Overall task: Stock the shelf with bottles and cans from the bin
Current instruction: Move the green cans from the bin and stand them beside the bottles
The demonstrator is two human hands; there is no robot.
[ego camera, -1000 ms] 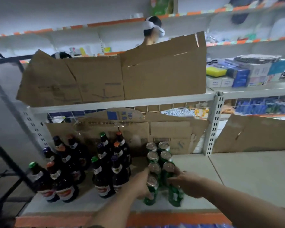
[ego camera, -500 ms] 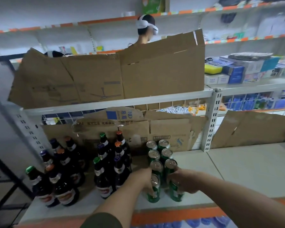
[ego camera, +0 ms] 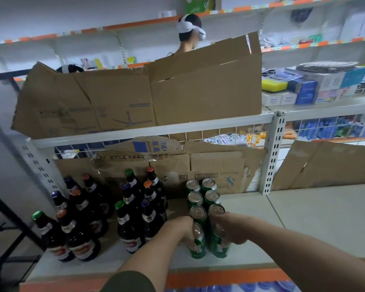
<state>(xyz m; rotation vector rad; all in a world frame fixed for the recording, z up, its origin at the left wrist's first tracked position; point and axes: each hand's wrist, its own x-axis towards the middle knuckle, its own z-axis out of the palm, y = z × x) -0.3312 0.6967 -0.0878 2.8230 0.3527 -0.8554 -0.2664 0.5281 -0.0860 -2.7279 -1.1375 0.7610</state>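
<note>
Hardly moved, left grip [ego camera: 182, 229] and right grip [ego camera: 233, 230] clasp front cans [ego camera: 199, 248].

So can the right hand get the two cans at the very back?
Probably yes, from above: the back cans have bare tops and open shelf on their right. But the right hand is busy gripping the front right can.
</note>
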